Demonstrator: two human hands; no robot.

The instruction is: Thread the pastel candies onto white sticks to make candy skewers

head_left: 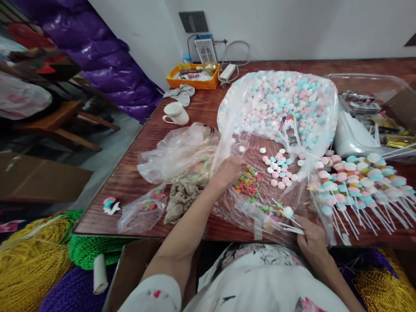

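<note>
- left hand reaches forward over the clear plastic sheet, fingers curled down onto the small pile of coloured ring candies; whether it actually pinches one, cannot tell, fingertips are hidden.
- right hand sits at the near table edge, fingers closed on a thin white stick; a white round candy sits at the far end of the stick.
- loose pink, white and blue disc candies lie scattered on the sheet just beyond the ring candies, between the two hands.
- big clear bag of pastel disc candies lies farther back, mouth open toward the person.
- finished candy skewers lie in a row to the right of the right hand, sticks pointing toward the table edge.
- crumpled plastic bags and a brownish cloth lie left of the left hand.
- white cup and orange tray stand well back on the wooden table.
</note>
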